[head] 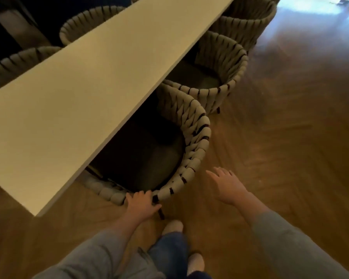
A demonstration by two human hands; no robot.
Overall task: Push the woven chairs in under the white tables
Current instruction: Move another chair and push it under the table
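A long white table (85, 93) runs diagonally from lower left to upper right. The nearest woven chair (195, 141), grey rope on a dark frame with a dark seat cushion, sits partly under the table's near edge. My left hand (142, 204) grips the chair's back rim at its lowest point. My right hand (226, 185) hovers open just right of the chair, fingers spread, not touching it. A second woven chair (228, 63) stands beyond the first, also partly under the table, and a third (250, 19) stands farther along.
Two more woven chairs (85, 21) (14, 61) line the table's far side. Wooden herringbone floor (280, 137) stretches to the right, with bright light at the top right. My legs and white-socked feet (173, 226) stand just behind the near chair.
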